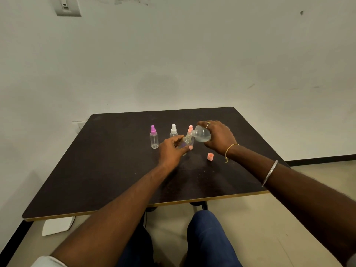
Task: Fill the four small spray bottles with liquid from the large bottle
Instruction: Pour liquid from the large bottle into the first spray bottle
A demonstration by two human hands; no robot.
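My right hand (pixel 217 136) grips the large clear bottle (pixel 202 134), tipped to the left with its open neck over a small uncapped spray bottle (pixel 185 141). My left hand (pixel 170 151) holds that small bottle, tilted toward the large one, above the dark table (pixel 96 170). Behind them stand three small bottles: one with a purple spray top (pixel 154 137), one with a white top (pixel 173 130), and one with a pink top (pixel 190 128), partly hidden by the bottles in my hands. A pink cap (pixel 210 157) lies on the table below my right wrist.
The table stands against a white wall, its near edge trimmed in yellow. My legs in blue trousers (pixel 208 239) are under the near edge. A white paper (pixel 56 226) lies on the floor at the left.
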